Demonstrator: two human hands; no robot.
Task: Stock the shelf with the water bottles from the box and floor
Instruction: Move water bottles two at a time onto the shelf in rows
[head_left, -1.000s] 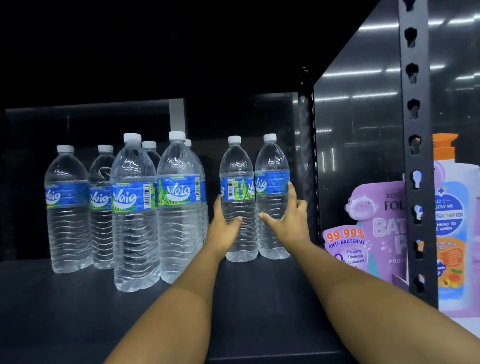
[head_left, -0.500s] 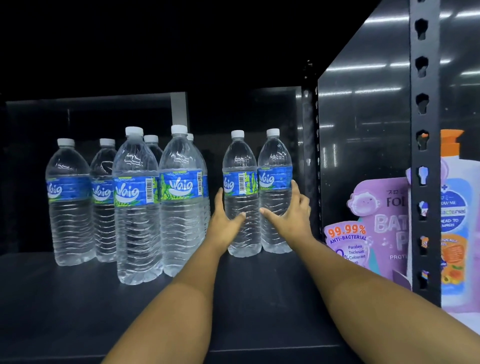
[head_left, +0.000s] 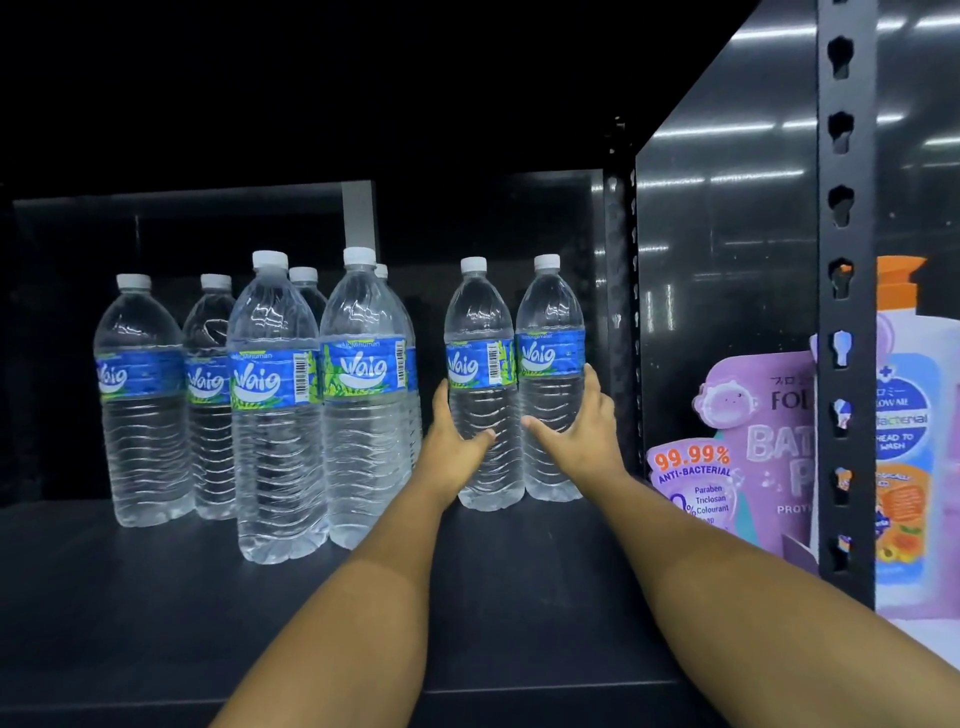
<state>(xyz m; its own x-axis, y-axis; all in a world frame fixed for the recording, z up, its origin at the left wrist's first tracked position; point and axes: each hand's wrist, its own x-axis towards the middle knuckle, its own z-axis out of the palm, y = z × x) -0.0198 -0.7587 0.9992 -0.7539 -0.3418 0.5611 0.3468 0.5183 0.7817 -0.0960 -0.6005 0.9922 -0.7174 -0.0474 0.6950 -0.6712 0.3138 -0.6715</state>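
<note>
- Two bottles stand upright and touching at the right end of the shelf, each with its long axis vertical and its white cap up.
- The left hand wraps the lower body of the left bottle: fingers behind its left flank, thumb across its front. It has hold of that bottle.
- The right hand wraps the right bottle in mirror fashion: fingers up its right flank, thumb across the front.
- Both bottles lie straight ahead of the hands, at full reach; each hand is nearest its own bottle. The right bottle stands just beside the dark side panel, so any further travel is likely backward or leftward.
- Six more bottles stand in a cluster to the left, a gap apart from the held pair.
- Blue labels on the bottles read "Waig", with barcodes; smaller label print is too fine to read.
- Beyond the slotted upright post, a purple pouch reads "99.99% ANTI-BACTERIAL" and "Paraben Triclosan Colourant"; a pump bottle reads "HEAD TO … WASH".
- Neither box nor floor is in view.
</note>
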